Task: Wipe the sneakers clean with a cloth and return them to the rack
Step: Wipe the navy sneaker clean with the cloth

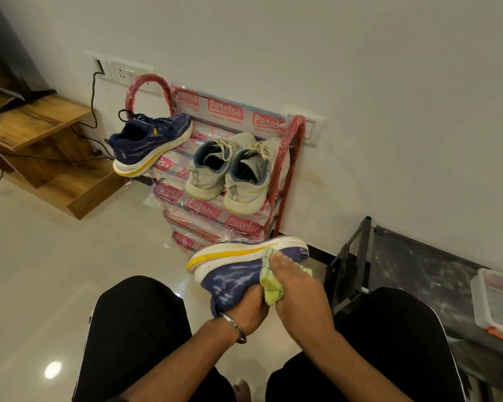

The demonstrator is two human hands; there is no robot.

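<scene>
Blue sneaker (pixel 238 274) held on its side above the lap, white-and-yellow sole turned up and away, just in front of the red shoe rack (pixel 285 158). Left hand (pixel 249 307) inserted at the heel opening, fingers curled round the collar. Right hand (pixel 295 285) pressing a yellow-green cloth (pixel 269 288) flat against the mesh upper, fingers fairly straight. Judged light, with soft mesh that yields under pressure and a firm foam sole; best gripped at the heel collar or the sole edge. Matching blue sneaker (pixel 150 142) perched at the rack's top left, heel overhanging. Pair of grey sneakers (pixel 230 175) occupying the right of that shelf. Loose plastic wrap on the shelves possibly slippery. Wooden unit (pixel 41 126) left, black frame (pixel 349 271) right, both clear of the return path
</scene>
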